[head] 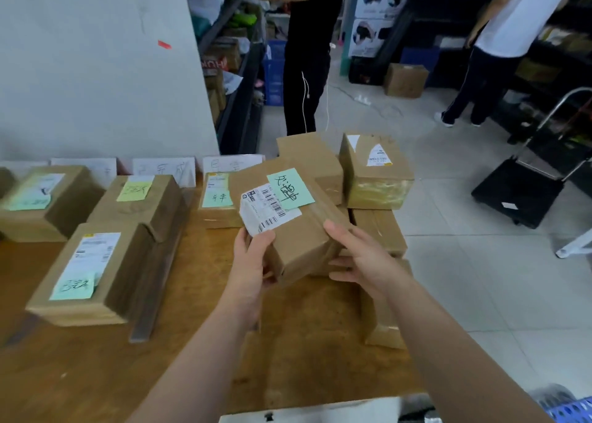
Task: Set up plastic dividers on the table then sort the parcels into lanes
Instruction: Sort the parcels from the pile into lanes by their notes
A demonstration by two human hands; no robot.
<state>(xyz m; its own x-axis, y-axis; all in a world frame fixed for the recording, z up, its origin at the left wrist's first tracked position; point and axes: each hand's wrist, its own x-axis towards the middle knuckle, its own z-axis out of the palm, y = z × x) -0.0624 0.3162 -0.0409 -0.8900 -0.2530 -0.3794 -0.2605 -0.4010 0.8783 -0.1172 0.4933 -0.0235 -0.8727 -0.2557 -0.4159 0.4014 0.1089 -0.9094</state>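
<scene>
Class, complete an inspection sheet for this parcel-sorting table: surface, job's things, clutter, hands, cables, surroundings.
Surface: brown wooden table, carrying parcels.
Job's things: brown cardboard parcel with green note, held up; labelled parcels at left; dark divider strip beside them; stack of brown boxes at right.
Clutter: white sheet at near edge.
Grippers: left hand and right hand each have a grip on the held parcel.
Cables: white power strip and cable on floor.
Surroundings: person in black, person in white top, black platform trolley, stocked shelves.
</scene>
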